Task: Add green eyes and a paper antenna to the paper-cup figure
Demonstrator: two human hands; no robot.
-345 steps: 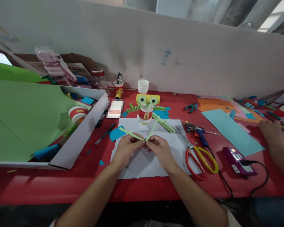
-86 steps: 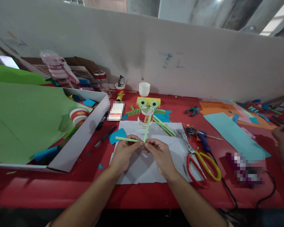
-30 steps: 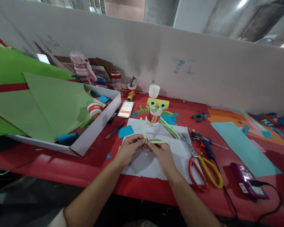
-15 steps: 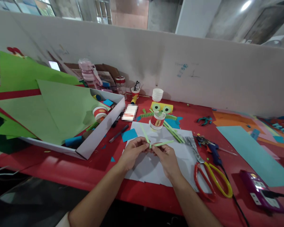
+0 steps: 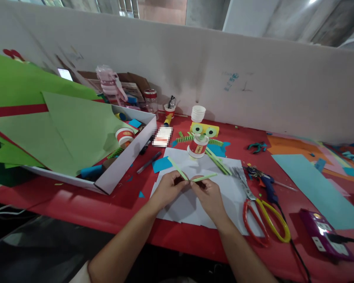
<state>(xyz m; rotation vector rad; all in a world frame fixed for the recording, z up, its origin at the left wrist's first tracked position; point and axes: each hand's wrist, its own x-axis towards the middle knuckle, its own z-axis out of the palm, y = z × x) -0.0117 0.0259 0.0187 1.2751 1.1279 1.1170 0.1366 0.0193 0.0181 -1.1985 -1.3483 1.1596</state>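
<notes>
Two light green paper strips [image 5: 205, 177] meet in a V between my fingertips, above white paper sheets [image 5: 177, 212]. My left hand [image 5: 169, 188] pinches them near the joint, with one arm of the V pointing up and left. My right hand [image 5: 208, 195] is closed at the same joint, and the other arm runs to the right over its fingers. Just beyond my hands stands a red and white paper cup [image 5: 197, 146] with pleated green paper arms [image 5: 185, 138]. Behind it lies a yellow paper roll [image 5: 205, 129] with round eyes. More green strips [image 5: 218, 162] lie beside the cup.
Large scissors [image 5: 250, 198] with red and yellow handles lie at the right, near a blue glue gun [image 5: 268, 188] and a purple power box [image 5: 324, 236]. A white box [image 5: 129, 157] holding green paper stands left. A blue paper square [image 5: 161, 164] lies by my left hand.
My hands stay pinched at the joint of the strips, with the fingers slightly shifted. The left arm of the V now leans further left. The whole view has tilted slightly down.
</notes>
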